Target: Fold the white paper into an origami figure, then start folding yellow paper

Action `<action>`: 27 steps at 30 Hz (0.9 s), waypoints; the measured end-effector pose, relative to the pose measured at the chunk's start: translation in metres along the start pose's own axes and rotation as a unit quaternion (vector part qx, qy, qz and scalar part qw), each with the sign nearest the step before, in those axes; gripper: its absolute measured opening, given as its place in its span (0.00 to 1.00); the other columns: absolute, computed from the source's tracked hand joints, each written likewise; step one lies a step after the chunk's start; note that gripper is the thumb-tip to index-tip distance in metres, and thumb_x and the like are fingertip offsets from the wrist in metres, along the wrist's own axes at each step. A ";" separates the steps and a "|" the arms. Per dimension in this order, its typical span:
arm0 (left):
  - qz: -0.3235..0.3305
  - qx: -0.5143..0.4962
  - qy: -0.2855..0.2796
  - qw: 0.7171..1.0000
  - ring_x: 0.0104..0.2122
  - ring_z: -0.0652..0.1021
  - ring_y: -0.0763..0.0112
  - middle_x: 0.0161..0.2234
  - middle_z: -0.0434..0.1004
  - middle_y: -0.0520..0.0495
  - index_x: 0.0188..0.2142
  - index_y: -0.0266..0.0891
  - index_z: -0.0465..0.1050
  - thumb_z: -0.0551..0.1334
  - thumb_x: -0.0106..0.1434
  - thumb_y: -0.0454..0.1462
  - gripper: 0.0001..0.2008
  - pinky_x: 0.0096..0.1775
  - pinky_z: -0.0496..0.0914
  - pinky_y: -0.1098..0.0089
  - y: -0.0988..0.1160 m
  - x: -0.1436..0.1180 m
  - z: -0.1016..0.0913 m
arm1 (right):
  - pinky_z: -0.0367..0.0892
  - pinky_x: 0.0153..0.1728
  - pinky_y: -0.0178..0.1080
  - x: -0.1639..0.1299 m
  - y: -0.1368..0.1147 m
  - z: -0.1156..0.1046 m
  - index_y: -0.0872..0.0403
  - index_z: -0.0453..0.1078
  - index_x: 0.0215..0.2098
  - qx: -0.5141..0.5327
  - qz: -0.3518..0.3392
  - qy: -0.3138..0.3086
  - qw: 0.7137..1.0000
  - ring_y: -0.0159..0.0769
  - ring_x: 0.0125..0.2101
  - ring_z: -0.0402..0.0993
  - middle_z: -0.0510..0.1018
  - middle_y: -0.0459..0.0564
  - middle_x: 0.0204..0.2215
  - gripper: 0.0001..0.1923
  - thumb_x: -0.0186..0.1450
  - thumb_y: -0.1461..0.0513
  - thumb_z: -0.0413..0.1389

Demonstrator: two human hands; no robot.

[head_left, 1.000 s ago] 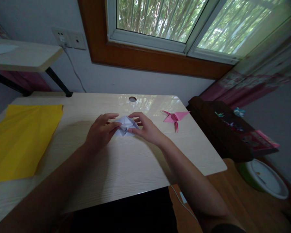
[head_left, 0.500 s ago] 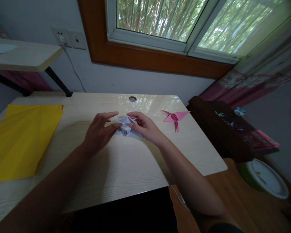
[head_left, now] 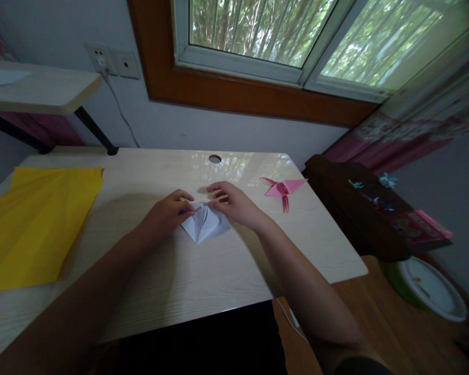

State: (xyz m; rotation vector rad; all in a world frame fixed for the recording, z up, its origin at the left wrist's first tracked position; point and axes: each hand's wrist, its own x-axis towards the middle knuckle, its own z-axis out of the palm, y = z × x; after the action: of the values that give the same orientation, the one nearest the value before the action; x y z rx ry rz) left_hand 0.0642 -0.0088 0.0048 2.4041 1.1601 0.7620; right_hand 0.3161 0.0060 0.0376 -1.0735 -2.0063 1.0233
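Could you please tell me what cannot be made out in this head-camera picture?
- Top edge of the pale folded paper: covered by left hand and right hand.
- Small items on the dark side table: too small and blurred.
- Yellow sheet: cut off by the left edge.

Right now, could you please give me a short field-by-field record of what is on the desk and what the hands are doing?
surface: pale wood desk
left hand: fingertips pressing the upper left edge of the white folded paper
right hand: fingertips on the paper's upper right edge
paper state: lying flat on the desk, pointed end toward the person
left of the hands: yellow sheet, flat
right of the hands: pink origami crane, untouched
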 end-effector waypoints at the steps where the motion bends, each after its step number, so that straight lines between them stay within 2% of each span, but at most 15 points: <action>1: -0.008 -0.002 -0.010 1.000 0.44 0.80 0.66 0.50 0.75 0.45 0.38 0.42 0.81 0.61 0.68 0.35 0.08 0.48 0.75 0.64 0.000 0.000 0.000 | 0.73 0.47 0.41 0.000 -0.001 -0.003 0.51 0.72 0.49 -0.028 -0.019 -0.007 0.999 0.37 0.45 0.75 0.76 0.52 0.49 0.14 0.65 0.61 0.63; 4: -0.026 0.008 -0.037 0.999 0.43 0.79 0.66 0.46 0.77 0.45 0.39 0.41 0.81 0.61 0.67 0.36 0.08 0.49 0.74 0.64 0.001 0.001 -0.002 | 0.71 0.52 0.43 -0.001 -0.008 -0.013 0.52 0.75 0.43 -0.109 -0.071 -0.058 0.990 0.38 0.48 0.74 0.77 0.52 0.47 0.07 0.66 0.60 0.63; 6: -0.035 0.029 -0.051 0.998 0.41 0.79 0.66 0.43 0.77 0.45 0.38 0.41 0.81 0.61 0.67 0.35 0.09 0.48 0.74 0.64 0.002 0.001 -0.002 | 0.69 0.55 0.44 -0.003 -0.017 -0.020 0.52 0.76 0.42 -0.153 -0.080 -0.068 0.983 0.38 0.50 0.74 0.77 0.53 0.47 0.06 0.68 0.60 0.61; 9: -0.047 0.058 -0.044 0.996 0.38 0.79 0.65 0.39 0.77 0.45 0.35 0.40 0.81 0.59 0.68 0.36 0.11 0.46 0.74 0.64 0.006 0.002 -0.002 | 0.67 0.58 0.45 -0.007 -0.032 -0.027 0.52 0.77 0.44 -0.199 -0.081 -0.063 0.975 0.40 0.52 0.73 0.76 0.54 0.50 0.08 0.67 0.61 0.62; 13: -0.055 0.085 -0.008 0.995 0.38 0.79 0.63 0.38 0.77 0.44 0.35 0.40 0.81 0.58 0.68 0.38 0.12 0.46 0.75 0.62 0.010 0.000 -0.001 | 0.65 0.61 0.47 -0.011 -0.039 -0.026 0.52 0.77 0.48 -0.244 -0.053 -0.105 0.963 0.43 0.54 0.72 0.75 0.55 0.53 0.13 0.65 0.62 0.64; 18: -0.056 0.097 0.006 0.994 0.41 0.79 0.62 0.43 0.76 0.42 0.39 0.39 0.81 0.60 0.66 0.37 0.10 0.47 0.75 0.61 0.010 -0.003 0.000 | 0.68 0.56 0.45 -0.009 -0.025 -0.010 0.53 0.77 0.51 -0.276 -0.010 -0.137 0.951 0.43 0.50 0.75 0.76 0.56 0.53 0.18 0.62 0.66 0.66; 23: -0.029 0.094 -0.014 0.995 0.51 0.76 0.54 0.55 0.73 0.39 0.41 0.41 0.81 0.68 0.61 0.42 0.11 0.55 0.71 0.53 0.010 -0.005 -0.005 | 0.69 0.54 0.42 -0.004 -0.017 -0.003 0.53 0.78 0.47 -0.279 -0.021 -0.156 0.947 0.42 0.49 0.75 0.78 0.55 0.51 0.12 0.65 0.63 0.64; 27: -0.029 0.080 -0.078 0.993 0.45 0.78 0.58 0.50 0.75 0.41 0.39 0.41 0.81 0.68 0.61 0.48 0.14 0.51 0.72 0.57 0.011 -0.004 -0.013 | 0.69 0.52 0.42 0.001 -0.020 -0.003 0.52 0.79 0.46 -0.284 -0.017 -0.164 0.945 0.42 0.48 0.76 0.80 0.54 0.48 0.12 0.64 0.61 0.66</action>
State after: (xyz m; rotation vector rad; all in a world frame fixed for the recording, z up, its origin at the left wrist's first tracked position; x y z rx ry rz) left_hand 0.0611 -0.0172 0.0194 2.4957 1.2627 0.4684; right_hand 0.3105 0.0001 0.0565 -1.2018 -2.6838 0.6397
